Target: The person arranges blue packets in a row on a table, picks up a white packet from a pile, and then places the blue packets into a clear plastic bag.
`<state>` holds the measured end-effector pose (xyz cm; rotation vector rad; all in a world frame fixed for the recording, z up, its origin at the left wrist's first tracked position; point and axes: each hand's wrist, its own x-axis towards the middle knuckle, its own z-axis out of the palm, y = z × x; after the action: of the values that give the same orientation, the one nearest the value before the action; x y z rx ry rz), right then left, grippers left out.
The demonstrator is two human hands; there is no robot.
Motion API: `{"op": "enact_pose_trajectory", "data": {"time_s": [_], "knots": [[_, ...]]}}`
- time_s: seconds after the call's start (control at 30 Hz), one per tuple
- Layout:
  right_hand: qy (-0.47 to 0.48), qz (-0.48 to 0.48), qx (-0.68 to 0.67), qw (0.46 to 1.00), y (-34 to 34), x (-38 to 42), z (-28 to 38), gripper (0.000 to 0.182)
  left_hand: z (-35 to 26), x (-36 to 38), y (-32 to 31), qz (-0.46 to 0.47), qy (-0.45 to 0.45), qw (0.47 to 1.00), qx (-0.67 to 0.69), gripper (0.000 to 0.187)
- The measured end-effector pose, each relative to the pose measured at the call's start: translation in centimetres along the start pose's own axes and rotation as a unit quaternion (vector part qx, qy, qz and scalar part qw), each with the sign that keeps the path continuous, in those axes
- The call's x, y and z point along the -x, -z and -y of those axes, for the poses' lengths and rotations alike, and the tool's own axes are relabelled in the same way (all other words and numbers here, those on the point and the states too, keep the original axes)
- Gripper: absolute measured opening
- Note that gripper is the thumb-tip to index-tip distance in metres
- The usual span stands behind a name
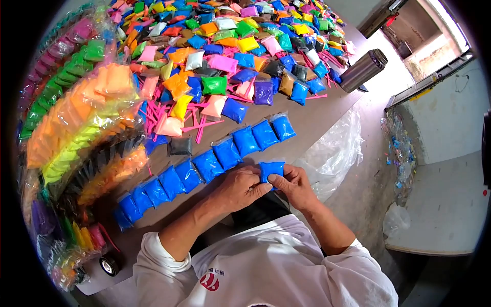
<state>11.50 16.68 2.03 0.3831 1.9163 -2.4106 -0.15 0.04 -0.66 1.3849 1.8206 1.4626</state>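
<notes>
Between my two hands is a small blue packet (pixel 271 169) in clear plastic, held just above the table's near edge. My right hand (pixel 296 188) pinches its right side, with the thumb across the lower front. At its left edge, my left hand (pixel 245 188) is closed, the thumb and curled fingers against the packet; its fingertips are partly hidden. Beyond my hands, a slanting row of similar blue packets (pixel 208 166) lies on the table, running from lower left to upper right. A dark grey packet (pixel 180 146) lies behind that row.
A large pile of mixed-colour packets (pixel 223 63) covers the far table, with pink plastic sticks (pixel 199 123) among them. Stacked packet rows (pixel 76 123) line the left. A steel flask (pixel 363 70) lies or leans at the right edge. Clear plastic sheeting (pixel 335 156) hangs nearby.
</notes>
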Motion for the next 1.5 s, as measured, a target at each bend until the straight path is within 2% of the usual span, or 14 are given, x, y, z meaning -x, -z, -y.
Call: {"op": "enact_pose_trajectory", "data": {"time_s": [0.1,0.37,0.43,0.57,0.6,0.63,0.77,0.83,0.93,1.07,1.13,1.3,1.4,1.5], "knots": [[-0.036,-0.007,0.010,0.999,0.5,0.2,0.0,0.032,0.1,-0.1,-0.1,-0.016,-0.023,1.000,-0.001,0.031],[0.101,-0.178,0.196,0.959,9.3,-3.7,3.0,0.028,0.2,0.2,-0.1,0.020,-0.029,0.997,-0.070,0.021],[0.076,-0.178,0.273,0.942,12.2,-5.9,3.1,0.031,0.4,0.2,-0.3,0.004,-0.033,0.997,-0.074,0.020],[0.056,-0.131,0.275,0.951,13.0,-9.1,3.9,0.036,0.3,0.2,-0.4,-0.012,-0.039,0.996,-0.075,0.018],[0.041,-0.130,0.365,0.921,13.4,-9.6,4.1,0.038,0.2,0.2,-0.4,-0.015,-0.038,0.996,-0.080,0.018],[0.025,-0.129,0.451,0.883,13.4,-9.7,4.3,0.041,0.1,0.2,-0.4,-0.019,-0.038,0.996,-0.083,0.017],[0.068,-0.143,0.450,0.879,12.7,-9.6,4.3,0.043,0.2,0.2,-0.5,-0.020,-0.037,0.995,-0.085,0.016],[0.085,-0.249,0.482,0.836,12.8,-9.3,3.7,0.036,0.3,0.3,-0.6,-0.024,-0.042,0.995,-0.087,0.016],[0.166,-0.254,0.517,0.800,12.3,-8.8,3.7,0.040,0.3,0.3,-0.6,-0.033,-0.043,0.995,-0.084,0.016],[0.169,-0.212,0.491,0.828,10.1,-8.4,4.2,0.041,0.2,0.4,-0.6,-0.030,-0.034,0.994,-0.097,0.016],[0.180,-0.187,0.555,0.790,9.3,-8.6,3.7,0.037,0.1,0.4,-0.6,-0.028,-0.039,0.994,-0.099,0.017],[0.160,-0.199,0.533,0.806,9.2,-9.1,2.8,0.028,0.0,0.5,-0.6,-0.033,-0.039,0.994,-0.100,0.017],[0.176,-0.197,0.561,0.785,8.6,-9.0,2.8,0.026,0.2,0.6,-0.7,-0.034,-0.048,0.994,-0.094,0.018],[0.255,-0.230,0.589,0.731,6.9,-8.8,2.8,0.024,0.2,0.7,-0.8,-0.044,-0.051,0.995,-0.081,0.018]]}}
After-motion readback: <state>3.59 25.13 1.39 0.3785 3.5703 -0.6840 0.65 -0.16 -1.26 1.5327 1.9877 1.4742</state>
